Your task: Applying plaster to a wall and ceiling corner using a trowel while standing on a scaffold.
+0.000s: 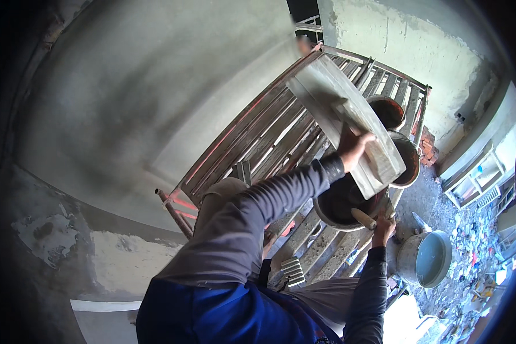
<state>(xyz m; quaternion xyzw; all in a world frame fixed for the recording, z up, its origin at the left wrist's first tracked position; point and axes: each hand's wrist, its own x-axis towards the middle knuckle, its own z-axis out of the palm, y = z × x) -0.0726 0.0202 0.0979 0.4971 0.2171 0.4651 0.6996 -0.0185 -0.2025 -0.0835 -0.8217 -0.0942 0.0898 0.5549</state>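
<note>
My left hand [352,149] grips the back of a long, flat, mortar-smeared float [321,86], held over the buckets on a slatted scaffold platform [281,120]. Below it, my right hand [384,229] is closed on a trowel [363,218] with a pale handle, at the rim of the nearest dark bucket [335,213]; its blade is mostly hidden. Two more buckets [387,112] [410,175] stand behind, partly covered by the float.
A plastered wall [126,86] runs along the left. Down to the right are a large container of water [427,258], red bricks [429,146], window frames [470,178] and a debris-strewn floor [470,241]. The platform's metal rail [223,149] edges the wall side.
</note>
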